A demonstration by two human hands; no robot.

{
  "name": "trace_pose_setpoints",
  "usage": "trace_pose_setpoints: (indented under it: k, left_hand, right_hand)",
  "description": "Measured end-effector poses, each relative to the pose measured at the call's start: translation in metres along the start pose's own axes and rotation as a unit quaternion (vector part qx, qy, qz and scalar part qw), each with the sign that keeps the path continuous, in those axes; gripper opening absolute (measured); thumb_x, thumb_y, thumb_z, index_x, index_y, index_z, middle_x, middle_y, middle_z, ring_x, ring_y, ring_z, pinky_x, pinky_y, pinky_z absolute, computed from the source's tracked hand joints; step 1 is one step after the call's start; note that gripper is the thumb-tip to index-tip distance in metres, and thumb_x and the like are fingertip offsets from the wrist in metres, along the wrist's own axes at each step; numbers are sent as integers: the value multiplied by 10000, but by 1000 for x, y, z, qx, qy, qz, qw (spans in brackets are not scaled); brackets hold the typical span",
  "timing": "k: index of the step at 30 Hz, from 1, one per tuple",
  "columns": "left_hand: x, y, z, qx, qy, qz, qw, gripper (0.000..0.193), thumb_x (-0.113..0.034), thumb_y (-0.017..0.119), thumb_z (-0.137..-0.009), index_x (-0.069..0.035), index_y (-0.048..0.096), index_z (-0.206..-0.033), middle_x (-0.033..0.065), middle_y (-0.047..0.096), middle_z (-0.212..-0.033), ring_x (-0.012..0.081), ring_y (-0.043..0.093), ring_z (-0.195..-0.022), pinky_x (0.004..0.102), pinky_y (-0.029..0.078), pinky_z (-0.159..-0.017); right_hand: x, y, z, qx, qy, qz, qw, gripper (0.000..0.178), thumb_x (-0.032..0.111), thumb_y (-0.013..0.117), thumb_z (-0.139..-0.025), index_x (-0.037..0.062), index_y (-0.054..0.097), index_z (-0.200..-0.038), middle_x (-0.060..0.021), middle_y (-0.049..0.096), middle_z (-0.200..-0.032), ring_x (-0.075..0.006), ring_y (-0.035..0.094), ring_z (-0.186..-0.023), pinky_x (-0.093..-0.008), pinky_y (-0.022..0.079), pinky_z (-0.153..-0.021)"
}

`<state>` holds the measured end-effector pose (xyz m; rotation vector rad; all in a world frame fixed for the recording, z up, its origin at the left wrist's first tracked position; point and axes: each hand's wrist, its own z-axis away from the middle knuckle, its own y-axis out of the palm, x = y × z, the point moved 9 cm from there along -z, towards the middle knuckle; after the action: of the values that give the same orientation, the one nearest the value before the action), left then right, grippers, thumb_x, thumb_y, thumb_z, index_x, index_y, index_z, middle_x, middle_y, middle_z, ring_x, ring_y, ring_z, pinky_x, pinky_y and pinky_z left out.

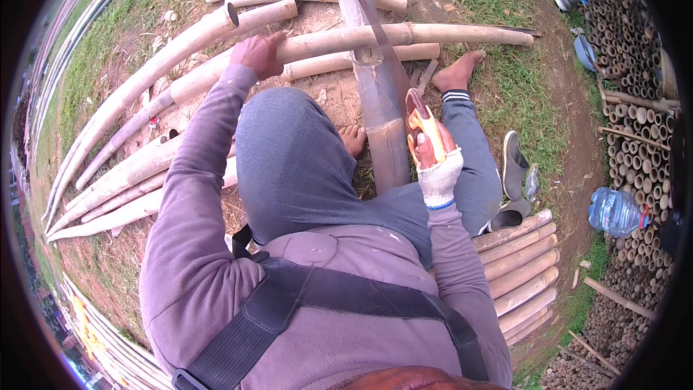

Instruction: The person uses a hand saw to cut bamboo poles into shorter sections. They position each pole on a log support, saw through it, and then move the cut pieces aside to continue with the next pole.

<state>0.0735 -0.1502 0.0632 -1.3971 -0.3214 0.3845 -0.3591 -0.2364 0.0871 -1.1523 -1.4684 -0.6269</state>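
Note:
My left hand [258, 55] is wrapped over a long pale bamboo pole [325, 44], bare and closed on it. The pole lies across a thick grey-brown bamboo post [386, 148] that stretches away from my lap. In my right hand [437, 159], in a white glove with bare fingers, is the yellow-orange handle of a handsaw [392, 65]. Its dark blade slants up and left across the pole, close to where the pole meets the post. Whether the teeth are in the bamboo, I cannot tell.
More bamboo poles [123, 180] lie at the left, some ahead beside the post. My bare foot [459, 71] rests near the pole's right part. Right of me are dark shoes [513, 166], a bamboo-slat seat [523, 282], a water jug [613, 211] and stacked bamboo [639, 144].

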Motion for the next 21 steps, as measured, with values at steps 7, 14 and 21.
trace_pose_setpoints:
  k: [7, 14, 21]
  left_hand:
    - [38, -1, 44, 9, -21, 1, 1000, 628, -292, 819, -790, -201, 638, -1384, 171, 790, -1109, 387, 767, -1044, 502, 614, -903]
    - [31, -5, 41, 18, -17, 21, 999, 580, -174, 750, -815, -181, 644, -1386, 176, 777, -1124, 388, 745, -1077, 501, 590, -915]
    - [42, 10, 33, 38, -35, 2, 999, 652, -187, 792, -780, -206, 617, -1408, 171, 777, -1139, 389, 741, -1095, 511, 586, -932]
  right_hand:
    - [6, 38, 28, 37, 65, -42, 996, 429, 141, 750, -1028, -65, 643, -1389, -142, 745, -1230, -171, 713, -1079, -319, 583, -933]
    - [0, 30, 23, 54, 121, -31, 991, 298, 147, 726, -1047, -28, 609, -1258, -93, 710, -1060, -98, 678, -869, -277, 582, -760]
    - [8, 43, 31, 50, 117, -140, 982, 398, 253, 738, -1058, -18, 595, -1311, -77, 705, -1037, -51, 624, -737, -217, 528, -646]
